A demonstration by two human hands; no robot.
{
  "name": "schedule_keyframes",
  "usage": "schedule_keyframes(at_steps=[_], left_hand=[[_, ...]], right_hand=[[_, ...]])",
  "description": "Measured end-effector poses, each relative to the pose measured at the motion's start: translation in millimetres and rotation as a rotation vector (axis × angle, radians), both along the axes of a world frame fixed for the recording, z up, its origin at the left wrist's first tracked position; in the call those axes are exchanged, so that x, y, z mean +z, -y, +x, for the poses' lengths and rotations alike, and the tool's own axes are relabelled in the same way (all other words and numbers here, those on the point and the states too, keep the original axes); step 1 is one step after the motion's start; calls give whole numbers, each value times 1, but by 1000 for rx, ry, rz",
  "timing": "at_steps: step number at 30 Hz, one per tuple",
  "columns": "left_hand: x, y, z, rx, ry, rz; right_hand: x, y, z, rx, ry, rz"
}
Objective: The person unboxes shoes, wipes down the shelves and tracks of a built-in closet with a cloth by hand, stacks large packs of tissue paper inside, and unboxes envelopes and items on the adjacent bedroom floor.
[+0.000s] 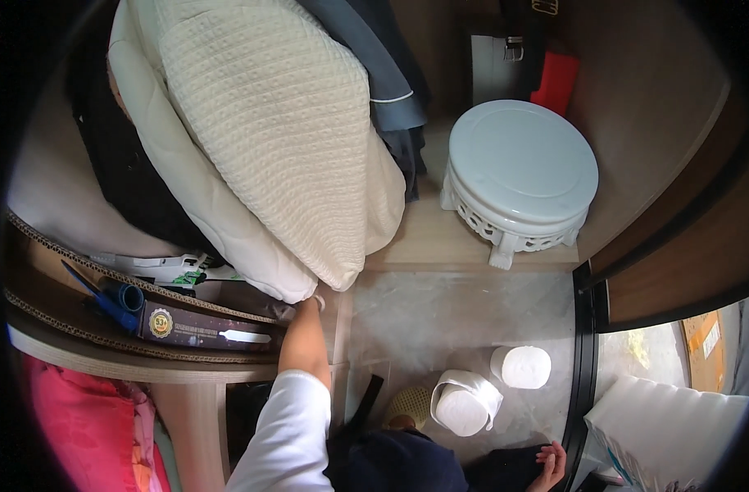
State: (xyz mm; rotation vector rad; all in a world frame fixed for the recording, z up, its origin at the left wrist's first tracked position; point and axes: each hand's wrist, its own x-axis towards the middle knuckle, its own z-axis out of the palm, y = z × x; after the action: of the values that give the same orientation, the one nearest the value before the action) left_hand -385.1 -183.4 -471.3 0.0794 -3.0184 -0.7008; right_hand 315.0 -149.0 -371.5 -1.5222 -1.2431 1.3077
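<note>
My left arm, in a white sleeve, reaches forward into the wardrobe. My left hand (313,304) sits at the lower hem of a cream quilted garment (276,135) that hangs down; most of the fingers are hidden there, so what they hold does not show. Just left of it is an open cardboard box (190,355) holding a dark printed box (208,329) and a blue plastic tube (130,296). Low at the right, beside my dark-clothed leg, my right hand (553,464) is empty with fingers loosely bent and apart.
A white round stool (522,166) with openwork sides stands on the wardrobe base. Two white paper rolls (522,367) sit on the grey floor, one partly wrapped. Dark clothes (393,92) and belts (514,49) hang behind. Pink fabric (82,424) fills the lower left; a black door track (580,369) runs right.
</note>
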Motion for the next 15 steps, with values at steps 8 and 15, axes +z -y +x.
schedule_keyframes(at_steps=[8, 15], left_hand=[[21, -79, 196, -632, -305, 212], [70, -88, 212, -889, -408, 396]], right_hand=[[-13, 0, 4, -113, 15, 86], [-15, 5, 8, -171, -16, 106]])
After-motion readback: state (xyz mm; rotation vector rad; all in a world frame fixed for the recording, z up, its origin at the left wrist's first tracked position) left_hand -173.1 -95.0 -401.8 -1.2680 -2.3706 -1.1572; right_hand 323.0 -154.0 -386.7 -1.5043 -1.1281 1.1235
